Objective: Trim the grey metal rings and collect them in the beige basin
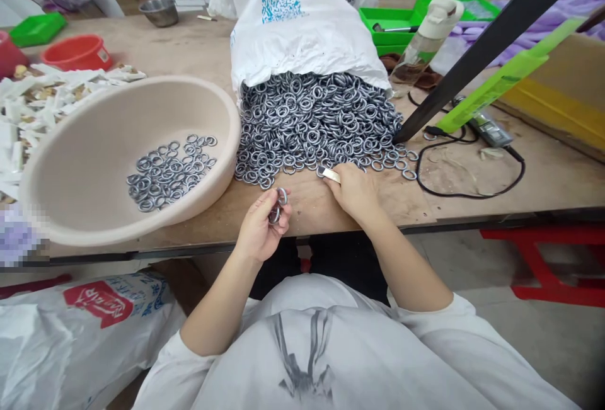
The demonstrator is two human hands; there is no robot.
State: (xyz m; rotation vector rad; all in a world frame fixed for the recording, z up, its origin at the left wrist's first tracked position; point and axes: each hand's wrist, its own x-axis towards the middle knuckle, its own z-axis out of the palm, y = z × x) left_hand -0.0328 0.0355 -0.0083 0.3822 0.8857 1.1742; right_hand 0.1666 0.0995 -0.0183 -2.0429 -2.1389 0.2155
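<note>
My left hand [261,228] is near the table's front edge, fingers closed on a small bunch of metal rings [278,206]. My right hand [353,189] lies on the table just right of it, its fingertips on one ring [323,172] at the near edge of a big pile of grey metal rings [316,121]. The pile spills out of a white woven sack [297,16] lying open toward me. To the left stands a beige plastic basin [94,145] with several rings [167,170] in its bottom.
White plastic strips [42,104] are heaped at the left beside a red bowl [77,52]. A black slanted bar [491,38], a clear bottle [425,38], green trays [392,22], a black cable [472,193] and a green-and-yellow box [558,89] are on the right. A white sack [80,334] lies on the floor.
</note>
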